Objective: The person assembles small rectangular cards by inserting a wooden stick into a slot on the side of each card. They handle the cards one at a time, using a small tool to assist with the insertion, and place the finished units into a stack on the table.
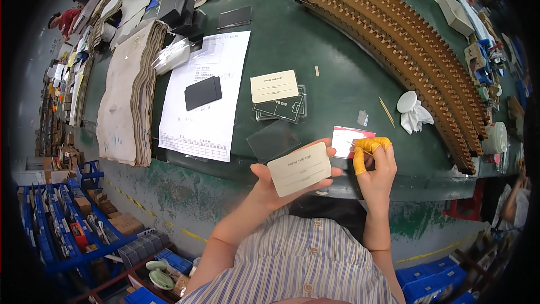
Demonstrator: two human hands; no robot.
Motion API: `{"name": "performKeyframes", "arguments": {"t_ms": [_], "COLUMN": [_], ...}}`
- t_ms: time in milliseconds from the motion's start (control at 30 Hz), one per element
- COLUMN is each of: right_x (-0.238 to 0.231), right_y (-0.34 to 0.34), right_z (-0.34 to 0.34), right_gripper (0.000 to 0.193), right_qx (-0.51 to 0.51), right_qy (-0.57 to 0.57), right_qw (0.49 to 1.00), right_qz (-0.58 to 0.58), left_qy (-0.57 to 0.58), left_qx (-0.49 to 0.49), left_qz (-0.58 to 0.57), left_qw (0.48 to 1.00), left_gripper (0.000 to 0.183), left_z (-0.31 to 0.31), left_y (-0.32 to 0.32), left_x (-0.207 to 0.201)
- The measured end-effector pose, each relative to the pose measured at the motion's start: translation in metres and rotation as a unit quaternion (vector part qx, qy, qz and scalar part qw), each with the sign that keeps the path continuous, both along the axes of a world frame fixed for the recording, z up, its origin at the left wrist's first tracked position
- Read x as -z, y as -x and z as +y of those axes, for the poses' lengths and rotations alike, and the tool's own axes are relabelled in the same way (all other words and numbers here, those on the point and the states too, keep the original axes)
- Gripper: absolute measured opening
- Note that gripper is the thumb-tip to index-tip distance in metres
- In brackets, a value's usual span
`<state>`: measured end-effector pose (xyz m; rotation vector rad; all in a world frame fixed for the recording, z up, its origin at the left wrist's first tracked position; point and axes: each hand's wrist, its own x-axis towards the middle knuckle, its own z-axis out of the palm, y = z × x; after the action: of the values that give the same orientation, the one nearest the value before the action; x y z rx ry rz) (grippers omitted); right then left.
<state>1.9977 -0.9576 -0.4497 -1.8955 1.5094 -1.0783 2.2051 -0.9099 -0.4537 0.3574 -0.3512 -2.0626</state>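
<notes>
Your left hand (281, 183) lies palm up over the near table edge, fingers curled round a cream rounded card (299, 168) that rests flat on it; your right hand (376, 163), with yellow finger cots (368, 146) on thumb and fingertips, is pinched shut just right of the card, on what I cannot tell; under its fingertips a small white card with a red edge (346, 138) lies on the green table (332, 62); just left of your card sits a clear dark sheet (273, 139); farther up, a second cream card (274, 86) tops a stack of clear trays (287, 108); left of those, a black pouch (203, 92) lies on a printed paper sheet (205, 101); to the right, a white cloth (413, 114) sits before curved brown notched racks (405, 45)
</notes>
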Motion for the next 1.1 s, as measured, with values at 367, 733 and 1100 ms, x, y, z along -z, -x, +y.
{"name": "performKeyframes", "arguments": {"t_ms": [367,733,1100], "right_x": [0.001,-0.025,-0.022], "right_y": [0.003,0.005,-0.004], "right_z": [0.002,0.037,0.048], "right_gripper": [0.014,0.015,0.026], "right_qx": [0.020,-0.077,-0.138], "right_qy": [0.021,0.048,0.051], "right_qw": [0.999,0.976,0.977], "right_qz": [-0.044,-0.199,-0.152], "left_qy": [0.016,0.264,0.261], "left_qx": [-0.092,-0.107,-0.091], "left_qz": [-0.210,-0.401,-0.428], "left_qw": [0.973,0.871,0.861], "left_gripper": [0.131,0.095,0.093], "left_z": [-0.005,-0.003,0.002], "left_y": [0.009,0.008,0.007], "left_x": [-0.035,-0.018,-0.024]}}
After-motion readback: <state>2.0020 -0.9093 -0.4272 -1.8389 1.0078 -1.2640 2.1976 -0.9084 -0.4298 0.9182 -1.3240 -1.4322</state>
